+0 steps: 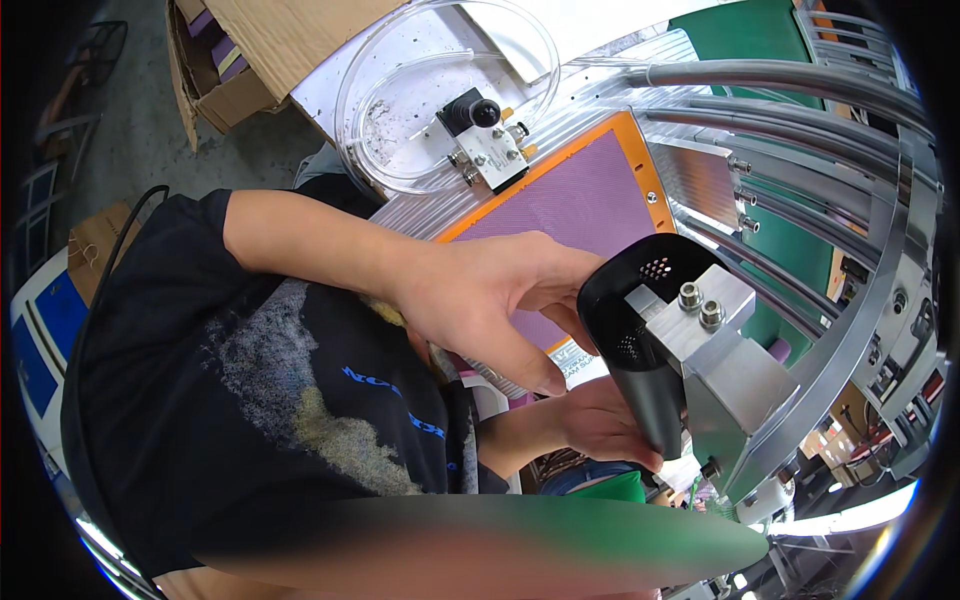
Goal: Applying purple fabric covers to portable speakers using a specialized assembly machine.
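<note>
out past the outer side of the left forearm, an open cardboard carton [235,105] stands with its flaps folded back, and purple pieces [230,55] with a pale strip among them show inside it; how full it is cannot be told. a smaller brown box [95,250] sits behind the left upper arm, its contents hidden. the left hand [475,290] is spread, thumb well apart from the loosely bent fingers, whose tips reach the near edge of a black perforated housing [640,385]; whether they press on it is unclear. the right hand [605,415] lies at the housing's narrower end, its fingers partly hidden behind it, so i cannot tell whether they pinch it or only rest there. the housing is in front of both hands, tilted, its hollow side against a metal block [715,330] that carries two screws [690,295]. just beside the left hand, on its outer side, lies a purple pad [570,215] in an orange frame [630,150]. farther out from that hand are a silver valve [485,155] with a black knob [486,113] and a coil of clear tubing [345,110]. metal rods [790,75] run beyond the fingertips.
</note>
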Available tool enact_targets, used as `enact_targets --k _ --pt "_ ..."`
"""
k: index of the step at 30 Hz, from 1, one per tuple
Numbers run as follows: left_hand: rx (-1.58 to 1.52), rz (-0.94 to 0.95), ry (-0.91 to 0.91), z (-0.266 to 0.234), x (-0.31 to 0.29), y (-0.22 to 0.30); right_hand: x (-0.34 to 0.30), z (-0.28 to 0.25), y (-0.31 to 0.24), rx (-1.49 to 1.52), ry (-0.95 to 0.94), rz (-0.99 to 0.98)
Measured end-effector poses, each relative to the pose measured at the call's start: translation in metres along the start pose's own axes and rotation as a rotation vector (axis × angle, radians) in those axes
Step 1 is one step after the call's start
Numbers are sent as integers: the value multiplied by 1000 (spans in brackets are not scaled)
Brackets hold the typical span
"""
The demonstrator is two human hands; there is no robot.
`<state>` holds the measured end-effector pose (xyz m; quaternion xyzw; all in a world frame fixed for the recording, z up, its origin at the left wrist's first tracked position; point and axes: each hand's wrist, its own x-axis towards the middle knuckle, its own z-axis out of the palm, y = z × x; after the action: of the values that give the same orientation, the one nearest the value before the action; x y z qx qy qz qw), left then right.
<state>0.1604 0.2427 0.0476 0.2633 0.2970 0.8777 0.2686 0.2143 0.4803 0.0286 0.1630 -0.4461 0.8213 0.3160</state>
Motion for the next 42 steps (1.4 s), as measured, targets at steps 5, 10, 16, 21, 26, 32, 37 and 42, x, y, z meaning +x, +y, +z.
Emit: enact_targets --k 5,10,16,21,26,32,37,42 --pt "33 35 -12 7 3 0 9 -7 -4 37 -137 103" --pt "51 -48 -23 6 6 -2 7 -3 -2 -31 -91 49" --pt "70 -36 -9 7 10 -4 11 20 4 -163 86 -12" --pt "6 -80 -29 7 11 -2 10 39 7 -312 304 -58" --pt "12 -44 -21 4 8 0 10 19 6 -180 57 7" --pt "33 -45 -8 9 2 -1 8 24 5 -200 51 30" --pt "36 -94 -21 6 6 3 7 26 8 -299 82 -3" --pt "23 -49 -6 5 5 4 12 24 9 -201 102 -37"
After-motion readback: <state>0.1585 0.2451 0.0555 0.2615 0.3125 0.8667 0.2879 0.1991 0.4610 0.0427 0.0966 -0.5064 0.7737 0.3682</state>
